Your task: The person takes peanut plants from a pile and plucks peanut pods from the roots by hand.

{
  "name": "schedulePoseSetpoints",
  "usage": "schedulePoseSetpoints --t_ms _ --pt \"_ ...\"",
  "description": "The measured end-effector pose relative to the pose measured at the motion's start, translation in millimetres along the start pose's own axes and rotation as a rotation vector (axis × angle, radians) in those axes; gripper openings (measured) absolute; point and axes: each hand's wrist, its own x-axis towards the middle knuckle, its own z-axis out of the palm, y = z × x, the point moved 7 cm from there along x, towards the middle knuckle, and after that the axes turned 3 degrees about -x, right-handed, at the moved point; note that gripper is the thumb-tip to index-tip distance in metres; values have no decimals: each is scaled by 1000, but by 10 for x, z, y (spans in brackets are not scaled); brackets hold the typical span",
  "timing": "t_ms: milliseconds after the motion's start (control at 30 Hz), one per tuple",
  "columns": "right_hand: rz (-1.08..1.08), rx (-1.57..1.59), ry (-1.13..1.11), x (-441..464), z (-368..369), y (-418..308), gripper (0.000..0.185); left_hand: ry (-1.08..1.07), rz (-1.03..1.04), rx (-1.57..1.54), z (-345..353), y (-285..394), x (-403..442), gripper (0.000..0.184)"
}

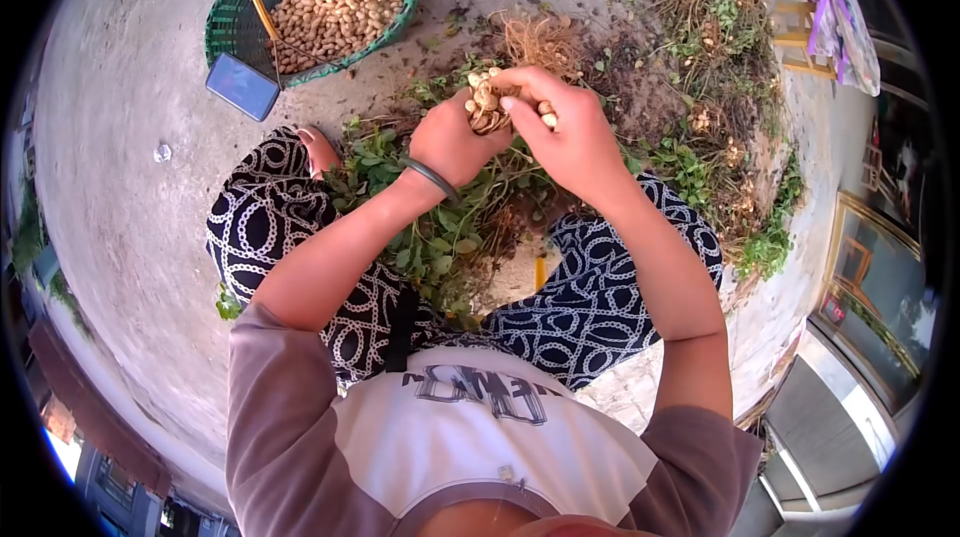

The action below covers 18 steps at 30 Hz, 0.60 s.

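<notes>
My left hand point(455, 140), with a dark bangle at the wrist, is closed around the root end of a peanut plant. Its leafy green stems point(440, 227) hang down between my knees. A cluster of pale peanuts point(485, 94) sticks out above the left fist. My right hand point(568, 134) meets the left one at this cluster, thumb and index finger bent at the pods. A few loose peanuts point(547, 115) show inside the curled right fingers. Which pod the right fingertips touch is hard to make out.
A green woven basket point(228, 27) with a brown handle holds many peanuts, and a phone point(242, 87) is at its near rim. Uprooted peanut plants point(715, 67) are heaped at the right. A stool point(795, 37) with a purple-and-white bag point(842, 32) stands behind them.
</notes>
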Motion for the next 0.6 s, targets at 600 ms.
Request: schedulePoseSetpoints --t_ms 600 --pt "65 425 -112 22 32 151 16 -8 -12 143 -64 -52 16 64"
